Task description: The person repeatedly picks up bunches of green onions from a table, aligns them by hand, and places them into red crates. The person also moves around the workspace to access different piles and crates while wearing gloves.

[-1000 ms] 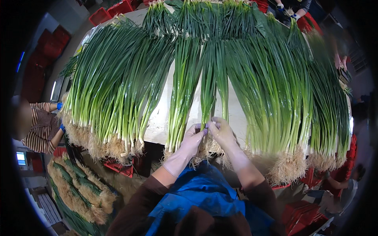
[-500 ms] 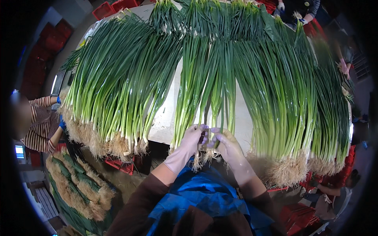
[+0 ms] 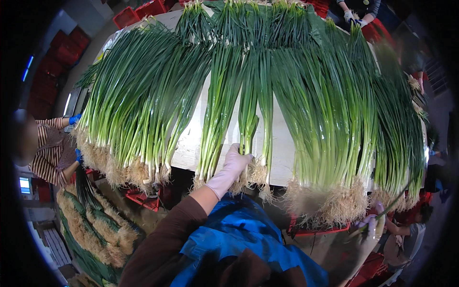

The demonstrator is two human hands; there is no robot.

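Observation:
My left hand (image 3: 232, 167), in a pale lilac glove, is closed around the lower stalks of a small bunch of green onions (image 3: 247, 125) at the table's near edge. Its pale roots hang below my fingers. Far to the right, my right hand (image 3: 371, 225), gloved alike and partly blurred, holds a loose green onion leaf (image 3: 396, 201) slanting up to the right. Flanking the held bunch are a narrow bunch of green onions (image 3: 214, 115) on the left and a few stalks (image 3: 266, 110) on the right.
Large heaps of green onions cover the white table (image 3: 187, 151) left and right, roots toward me. A rooted pile (image 3: 103, 225) lies low at left. Red crates (image 3: 143, 198) stand under the edge. A striped-sleeved person (image 3: 57, 148) works at left; another person's gloved hands (image 3: 356, 20) are at the far right.
My right hand has left the bunch and swung far right with a leaf. My left hand now grips the stalks alone. The view has shifted slightly.

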